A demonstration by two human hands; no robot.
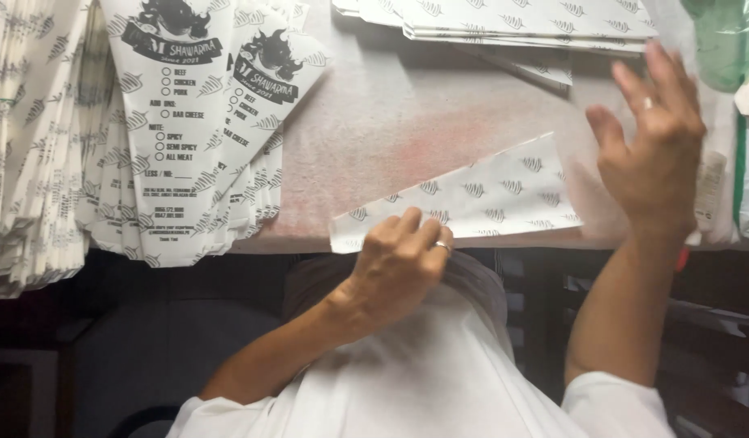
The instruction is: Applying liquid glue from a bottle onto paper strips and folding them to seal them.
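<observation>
Your left hand [399, 264] pinches the near edge of a light, floppy printed paper wrapper [472, 199] at lower centre frame, best held by its folded edge, while your right hand [650, 138] hovers open-fingered.

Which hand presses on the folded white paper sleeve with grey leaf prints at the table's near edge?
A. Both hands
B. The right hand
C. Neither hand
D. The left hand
D: the left hand rests its fingers on the narrow end of the folded white paper sleeve with grey leaf prints, while the right hand is raised open above the wide end, apparently clear of it.
</observation>
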